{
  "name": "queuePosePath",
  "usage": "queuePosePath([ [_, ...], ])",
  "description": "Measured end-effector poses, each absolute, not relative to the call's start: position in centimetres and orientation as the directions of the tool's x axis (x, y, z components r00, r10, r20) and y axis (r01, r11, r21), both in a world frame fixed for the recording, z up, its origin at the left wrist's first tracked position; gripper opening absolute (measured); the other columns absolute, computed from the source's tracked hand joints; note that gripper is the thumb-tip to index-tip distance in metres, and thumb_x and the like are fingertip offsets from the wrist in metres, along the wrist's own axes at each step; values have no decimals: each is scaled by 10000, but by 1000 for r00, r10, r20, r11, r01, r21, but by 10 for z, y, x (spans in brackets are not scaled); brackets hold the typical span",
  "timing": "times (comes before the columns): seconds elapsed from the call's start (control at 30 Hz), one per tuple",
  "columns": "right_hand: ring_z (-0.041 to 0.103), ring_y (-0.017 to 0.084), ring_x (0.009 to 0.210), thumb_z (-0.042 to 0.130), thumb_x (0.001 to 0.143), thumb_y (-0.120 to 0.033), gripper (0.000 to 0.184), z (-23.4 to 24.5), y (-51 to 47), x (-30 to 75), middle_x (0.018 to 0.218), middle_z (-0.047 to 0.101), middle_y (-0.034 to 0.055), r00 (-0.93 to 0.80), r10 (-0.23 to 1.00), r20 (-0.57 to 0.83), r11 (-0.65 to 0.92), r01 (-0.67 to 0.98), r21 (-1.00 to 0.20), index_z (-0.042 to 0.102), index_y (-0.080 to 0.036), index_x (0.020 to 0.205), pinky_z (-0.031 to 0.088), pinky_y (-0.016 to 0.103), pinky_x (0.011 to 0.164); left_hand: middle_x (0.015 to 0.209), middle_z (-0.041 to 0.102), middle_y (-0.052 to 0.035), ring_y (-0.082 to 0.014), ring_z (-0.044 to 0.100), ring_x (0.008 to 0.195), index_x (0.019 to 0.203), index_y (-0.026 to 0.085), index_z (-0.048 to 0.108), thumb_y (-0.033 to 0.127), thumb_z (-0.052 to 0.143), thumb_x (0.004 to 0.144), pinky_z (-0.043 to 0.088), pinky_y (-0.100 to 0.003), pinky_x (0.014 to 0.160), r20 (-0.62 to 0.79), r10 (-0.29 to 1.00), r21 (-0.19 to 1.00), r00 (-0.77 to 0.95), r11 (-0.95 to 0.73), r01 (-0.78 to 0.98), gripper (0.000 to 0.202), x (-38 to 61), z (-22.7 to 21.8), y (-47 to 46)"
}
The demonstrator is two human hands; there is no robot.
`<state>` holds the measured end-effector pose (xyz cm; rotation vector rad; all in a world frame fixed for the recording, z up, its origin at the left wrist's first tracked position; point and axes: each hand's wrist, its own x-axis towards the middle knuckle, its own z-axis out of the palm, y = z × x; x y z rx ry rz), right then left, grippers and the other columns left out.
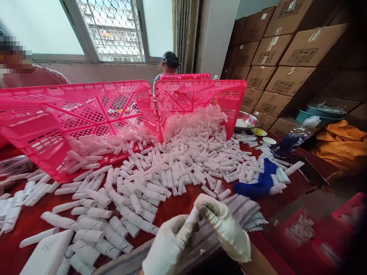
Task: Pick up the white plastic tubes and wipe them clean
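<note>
A small white tube (191, 215) is pinched between my two hands, low in the middle of the head view. My left hand (168, 244), in a white glove, grips its lower part between thumb and fingers. At its upper end are the closed fingertips of my right hand (225, 225), gloved the same way, and they hide that end. Beneath both hands lies a grey striped towel (241, 208). Many short white tubes with dark marks (94, 214) lie loose on the red table (172, 208), left of and beyond my hands.
Two pink baskets (109, 101) lie tipped toward me, spilling tubes. To the right are a blue cloth (261, 179), a bottle of dark liquid (295, 137) and a metal bowl (248, 121). A white box (47, 254) lies front left. Cardboard boxes (282, 82) are stacked behind. Two people sit beyond the baskets.
</note>
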<state>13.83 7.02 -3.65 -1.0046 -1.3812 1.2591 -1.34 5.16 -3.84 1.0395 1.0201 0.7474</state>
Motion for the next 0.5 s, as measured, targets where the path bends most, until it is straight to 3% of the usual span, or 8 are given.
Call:
queuePosePath([
  [0.1, 544, 156, 736, 544, 859, -425, 244, -36, 63, 140, 844, 571, 25, -165, 978, 130, 129, -21, -991, 615, -204, 784, 461, 267, 708, 592, 432, 40, -81, 362, 525, 821, 132, 621, 570, 519, 801, 331, -195, 495, -294, 895, 956, 336, 283, 81, 450, -7, -37, 49],
  [0.2, 558, 163, 641, 608, 796, -452, 253, -43, 46, 168, 718, 599, 16, -43, 998, -41, -35, 118, -992, 608, -202, 760, 466, 254, 585, 703, 593, -31, -151, 538, 645, 863, 171, 662, 458, 472, 859, 449, -242, 620, -136, 915, 924, 380, -21, 381, 344, -14, -45, 44],
  [0.3, 572, 178, 556, 677, 708, -413, 201, -49, 27, 217, 604, 629, 0, 97, 987, -129, -158, 428, -890, 616, -222, 697, 453, 255, 527, 1022, 645, -87, -212, 604, 921, 1102, 215, 603, 239, 452, 867, 474, -302, 823, 73, 946, 705, 314, -272, 655, 281, -44, -57, 50],
  [0.37, 596, 187, 560, 652, 715, -375, 129, -50, 23, 242, 630, 667, -1, 152, 984, -95, -170, 633, -755, 643, -248, 736, 451, 252, 531, 1070, 627, -98, -218, 603, 929, 1145, 208, 573, 134, 403, 857, 478, -334, 822, 208, 944, 507, 255, -327, 797, 343, -70, -60, 63],
  [0.43, 629, 193, 668, 560, 784, -322, 121, -49, 30, 249, 758, 699, 14, 127, 992, 16, -90, 778, -621, 655, -263, 828, 460, 248, 597, 1163, 587, -107, -237, 588, 958, 1150, 203, 571, 92, 396, 851, 464, -368, 835, 238, 945, 297, 224, -290, 910, 365, -89, -57, 81],
  [0.5, 629, 197, 778, 475, 826, -239, 190, -50, 49, 241, 866, 690, 39, 36, 990, 139, 36, 874, -485, 652, -254, 894, 452, 252, 667, 1176, 580, -105, -258, 579, 962, 1116, 199, 594, 85, 421, 842, 455, -382, 819, 164, 962, 141, 220, -243, 960, 344, -97, -50, 99],
])
